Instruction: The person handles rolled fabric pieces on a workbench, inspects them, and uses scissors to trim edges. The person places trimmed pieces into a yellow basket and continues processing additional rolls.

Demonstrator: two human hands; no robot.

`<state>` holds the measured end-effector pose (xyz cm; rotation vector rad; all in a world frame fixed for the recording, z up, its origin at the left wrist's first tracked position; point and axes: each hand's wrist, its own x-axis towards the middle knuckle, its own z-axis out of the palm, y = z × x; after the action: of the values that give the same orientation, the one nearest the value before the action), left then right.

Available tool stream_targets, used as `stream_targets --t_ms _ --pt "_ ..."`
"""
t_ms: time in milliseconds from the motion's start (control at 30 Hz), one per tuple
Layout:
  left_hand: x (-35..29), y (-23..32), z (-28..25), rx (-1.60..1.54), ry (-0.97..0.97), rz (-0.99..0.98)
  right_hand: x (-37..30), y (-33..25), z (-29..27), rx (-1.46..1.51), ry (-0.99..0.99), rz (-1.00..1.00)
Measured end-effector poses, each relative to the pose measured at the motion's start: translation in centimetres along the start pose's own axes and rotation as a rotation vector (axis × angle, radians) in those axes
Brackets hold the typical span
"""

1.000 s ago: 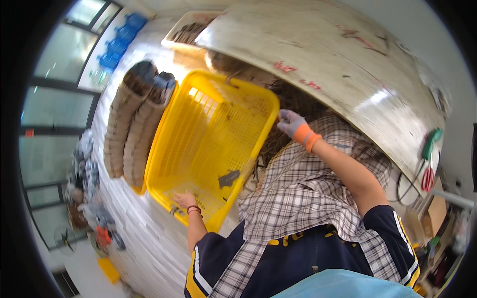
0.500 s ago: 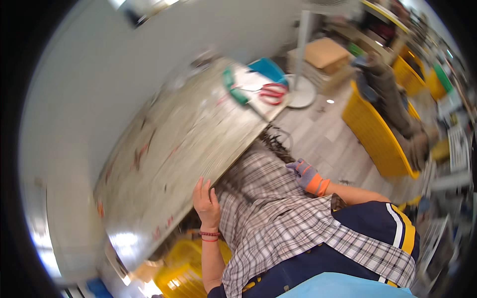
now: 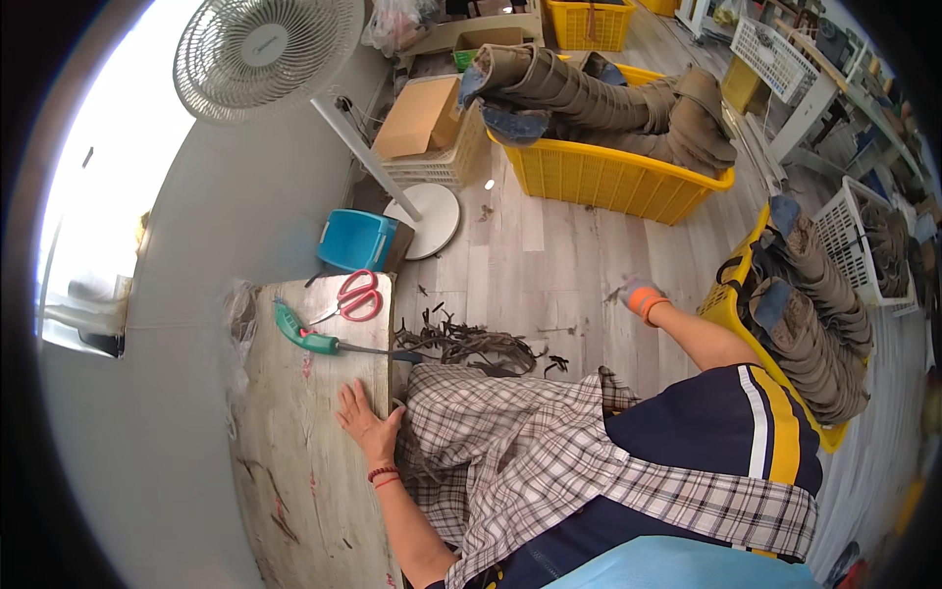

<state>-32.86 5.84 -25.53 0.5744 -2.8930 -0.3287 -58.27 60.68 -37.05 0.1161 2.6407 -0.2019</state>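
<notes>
My bare left hand [image 3: 367, 424] lies on the worn wooden table [image 3: 334, 471], near its right edge, fingers spread and holding nothing. A red beaded bracelet and a red string circle its wrist. My right hand [image 3: 641, 293], in a grey glove with an orange cuff, is stretched out over the floor to the right; its fingers look loosely extended, with nothing visible in them. Beyond my left hand, scissors with red handles [image 3: 360, 296] and a green corded hand tool [image 3: 306, 334] lie at the table's far end. A plaid apron [image 3: 510, 422] covers my lap.
Yellow baskets [image 3: 608, 187] [image 3: 724, 306] hold stacks of brown, layered fabric pieces [image 3: 608, 98]. A white stand fan [image 3: 427, 221], a blue bin [image 3: 355, 240] and a cardboard box [image 3: 420, 116] stand beyond the table. Dark scraps [image 3: 471, 346] litter the floor by the table.
My view has swung to the right, bringing the fan and more baskets into sight. My right arm reaches farther out from my lap; my left hand now rests flatter on the tabletop.
</notes>
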Motion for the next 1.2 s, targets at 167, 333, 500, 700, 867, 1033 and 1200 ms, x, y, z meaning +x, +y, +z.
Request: stream_targets --t_ms 167,333,500,700,867,1033,1200 --pt "-0.8 -0.8 -1.0 -0.005 -0.038 -0.059 -7.2 5.3 -5.4 -0.220 0.341 0.308" --pt "-0.3 -1.6 0.0 -0.003 -0.033 -0.042 -11.9 14.4 -3.0 -0.231 0.492 0.596" --pt "-0.1 -2.3 0.3 -0.015 -0.052 -0.031 -12.6 16.7 -5.3 0.052 0.141 0.754" --pt "-0.6 -3.4 -0.1 -0.009 -0.039 -0.016 -8.2 16.8 -5.8 0.124 0.250 0.754" --pt "-0.1 -3.1 0.2 0.006 -0.037 -0.043 -5.6 20.2 -3.4 0.007 0.393 0.706" --pt "0.1 -2.6 0.1 -0.022 -0.002 -0.028 -6.0 19.9 -2.6 -0.024 0.256 0.719" --pt "-0.5 -2.9 -0.7 -0.003 0.016 -0.067 -8.3 13.6 -4.0 -0.043 0.182 0.614"
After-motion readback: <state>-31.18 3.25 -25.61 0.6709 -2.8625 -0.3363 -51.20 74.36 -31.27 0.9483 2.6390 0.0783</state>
